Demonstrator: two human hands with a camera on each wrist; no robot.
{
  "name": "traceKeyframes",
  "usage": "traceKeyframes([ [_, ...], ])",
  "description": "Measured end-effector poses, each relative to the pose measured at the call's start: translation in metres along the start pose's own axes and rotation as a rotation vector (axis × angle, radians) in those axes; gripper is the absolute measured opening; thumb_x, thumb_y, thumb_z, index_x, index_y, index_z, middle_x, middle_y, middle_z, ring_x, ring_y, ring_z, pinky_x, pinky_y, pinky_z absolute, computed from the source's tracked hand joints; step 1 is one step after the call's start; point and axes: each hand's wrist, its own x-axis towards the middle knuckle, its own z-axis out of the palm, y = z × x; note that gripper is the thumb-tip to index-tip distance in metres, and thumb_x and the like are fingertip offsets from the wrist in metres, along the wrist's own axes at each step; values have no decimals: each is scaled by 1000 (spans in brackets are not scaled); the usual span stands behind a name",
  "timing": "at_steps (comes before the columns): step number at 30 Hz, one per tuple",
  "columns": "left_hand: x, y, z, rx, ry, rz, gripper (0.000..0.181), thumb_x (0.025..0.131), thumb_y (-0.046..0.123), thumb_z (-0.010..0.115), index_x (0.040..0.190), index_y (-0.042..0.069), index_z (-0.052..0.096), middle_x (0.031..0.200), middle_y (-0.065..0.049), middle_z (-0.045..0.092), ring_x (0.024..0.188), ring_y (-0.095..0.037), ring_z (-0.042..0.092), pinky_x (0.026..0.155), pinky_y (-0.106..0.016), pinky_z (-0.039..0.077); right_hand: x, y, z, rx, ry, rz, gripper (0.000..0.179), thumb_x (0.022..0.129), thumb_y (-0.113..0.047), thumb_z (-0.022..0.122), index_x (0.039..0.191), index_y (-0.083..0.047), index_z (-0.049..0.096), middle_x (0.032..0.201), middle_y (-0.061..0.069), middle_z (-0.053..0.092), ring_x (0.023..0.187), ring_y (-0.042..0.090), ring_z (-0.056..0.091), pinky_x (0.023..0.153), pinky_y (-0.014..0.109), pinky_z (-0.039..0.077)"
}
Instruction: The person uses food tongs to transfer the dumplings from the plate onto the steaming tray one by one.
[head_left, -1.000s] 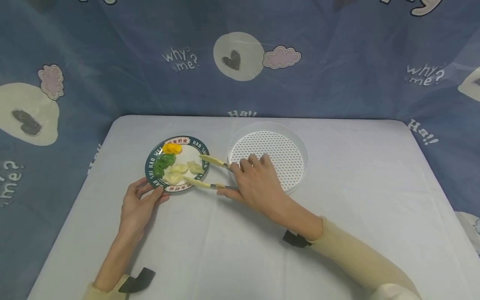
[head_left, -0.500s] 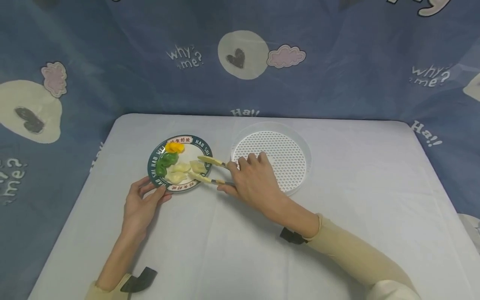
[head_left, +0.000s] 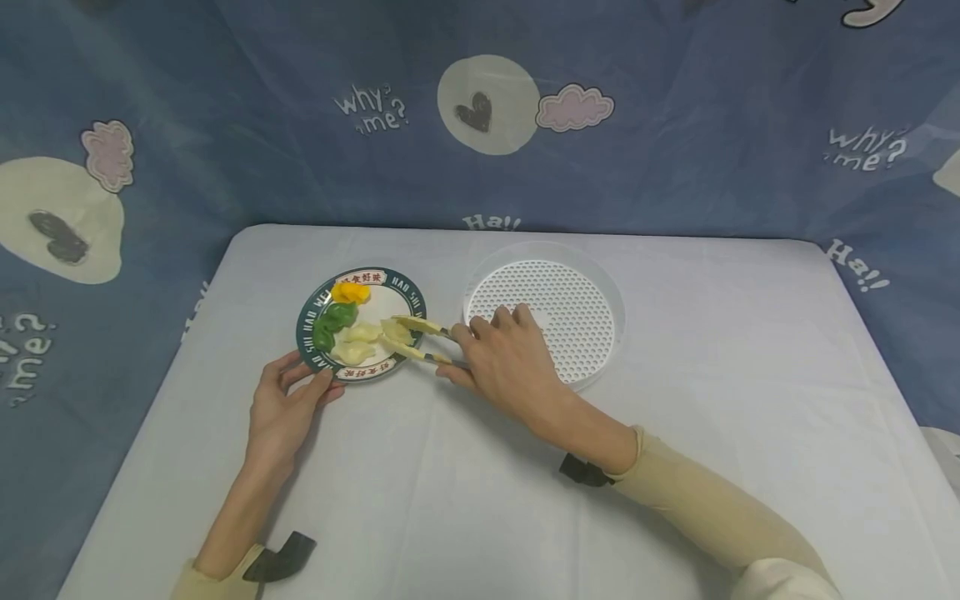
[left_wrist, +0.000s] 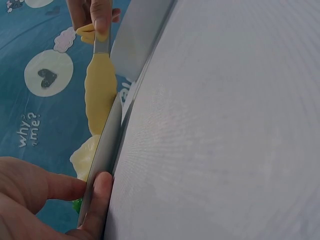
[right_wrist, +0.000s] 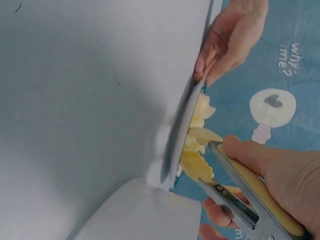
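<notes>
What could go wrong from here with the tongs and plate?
The tongs straddle the rightmost pale piece close beside a pale neighbour, which might get dragged along. The left-hand grip holds the plate only at one edge, so a push may tip or swing it.

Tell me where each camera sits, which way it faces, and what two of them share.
Head: worn on the head, facing forward and down at the white table, plate and perforated tray; left hand, right hand and sleeves show.
Left wrist: on that wrist, facing along the plate's edge toward the tongs; left hand lower left, part of right hand at top.
Right wrist: on that wrist, facing along the tongs toward the plate; right hand lower right, left hand at top.
Shared: both wrist views show the plate edge-on.
</notes>
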Motion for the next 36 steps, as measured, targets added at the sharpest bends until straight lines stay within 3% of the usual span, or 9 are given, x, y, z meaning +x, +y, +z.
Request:
traceKeyframes([
  [9, -2, 3, 2, 9, 15, -3, 76, 110, 22, 62, 171, 8, 19, 158, -20, 51, 80, 13, 69, 85, -13, 66, 0, 0, 0, 23, -3, 17, 51, 99, -70, 62, 103, -20, 74, 84, -3, 75, 66, 22, 62, 66, 33, 48],
  [20, -1, 2, 2, 34, 25, -10, 76, 110, 24, 62, 171, 8, 19, 158, -19, 53, 79, 13, 69, 84, -12, 66, -5, 7, -5, 95, -56, 72, 53, 101, -71, 58, 119, -25, 77, 94, -5, 79, 73, 22, 60, 69, 34, 47],
  [27, -2, 2, 1, 47, 26, -3, 77, 110, 25, 63, 171, 7, 19, 157, -21, 54, 78, 14, 69, 83, -11, 66, -12, 18, -15, 110, -23, 111, 53, 100, -72, 59, 111, -23, 75, 93, -3, 80, 73, 24, 62, 69, 37, 47],
  [36, -2, 3, 0, 26, 26, 8, 76, 110, 23, 63, 171, 6, 19, 156, -21, 53, 79, 13, 70, 84, -13, 66, -22, 36, -28, 156, -81, 179, 54, 101, -71, 59, 107, -18, 71, 91, -1, 77, 79, 28, 66, 74, 41, 48],
])
